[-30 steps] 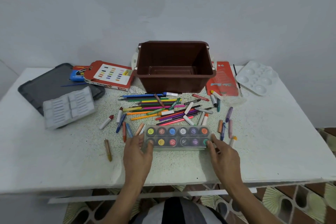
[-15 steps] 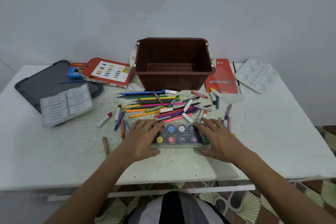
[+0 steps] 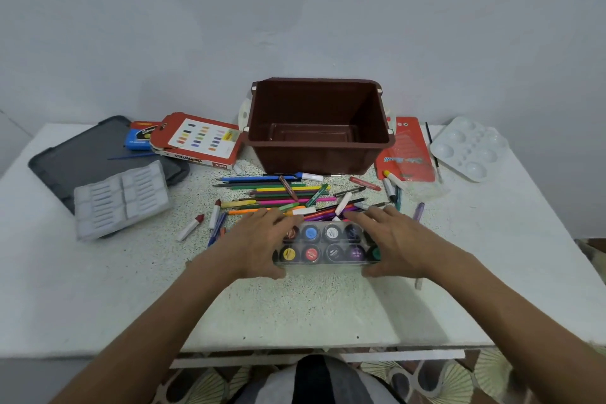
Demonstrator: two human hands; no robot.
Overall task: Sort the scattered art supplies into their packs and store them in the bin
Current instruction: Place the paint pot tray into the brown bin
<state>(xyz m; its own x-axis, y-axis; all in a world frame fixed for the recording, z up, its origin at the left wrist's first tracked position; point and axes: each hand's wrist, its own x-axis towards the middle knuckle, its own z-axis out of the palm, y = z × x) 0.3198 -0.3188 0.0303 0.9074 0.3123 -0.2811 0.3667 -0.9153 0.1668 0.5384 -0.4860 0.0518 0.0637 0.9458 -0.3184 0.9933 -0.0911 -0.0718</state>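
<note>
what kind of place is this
Probably a home art corner: a white table against a bare wall, strewn with pencils, a paint set, a palette and a brown bin.

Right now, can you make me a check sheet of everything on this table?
Surface: white table, speckled in the middle.
Job's things: paint box in the middle; pencils and markers scattered behind it; brown bin at the back, looks empty; red pastel box, grey tray, red pack.
Clutter: dark lid on the left, white palette on the right.
Hands: left hand and right hand hold the paint box by its ends.
Cables: nothing seen.
Surroundings: plain wall behind; patterned floor below.
</note>
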